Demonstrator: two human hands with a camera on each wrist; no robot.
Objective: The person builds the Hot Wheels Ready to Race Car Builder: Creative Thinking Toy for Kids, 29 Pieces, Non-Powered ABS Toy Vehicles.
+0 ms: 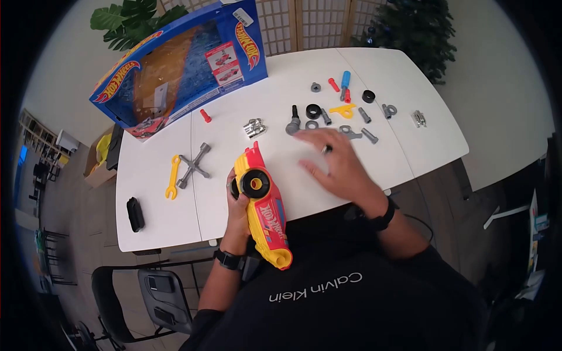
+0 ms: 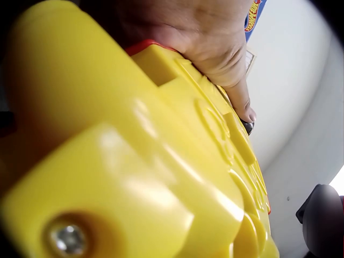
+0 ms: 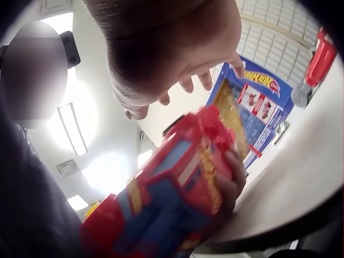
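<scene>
Red-and-yellow plastic toy car (image 1: 270, 216): gripped in your left hand (image 1: 237, 210), its lower end reaching past the table's near edge. Your right hand (image 1: 339, 167): fingers spread loosely, holding nothing, between car and loose parts. Just beyond its fingertips: grey tool with black shaft (image 1: 293, 123); whether they touch, you cannot tell. Farther right: black plastic ring (image 1: 314, 111), yellow plastic piece (image 1: 343, 111), blue-handled screwdriver (image 1: 344, 85). Beyond the car: cluster of shiny silver pieces (image 1: 254, 127). To your left: grey cross-shaped wrench (image 1: 192, 166), yellow open-ended wrench (image 1: 173, 177), black oblong case (image 1: 135, 214) near the left edge. Blue cardboard window box (image 1: 239, 76): upright, blocking the far-left side. White table (image 1: 170, 225): bare stretches along the near-left edge and the right end.
</scene>
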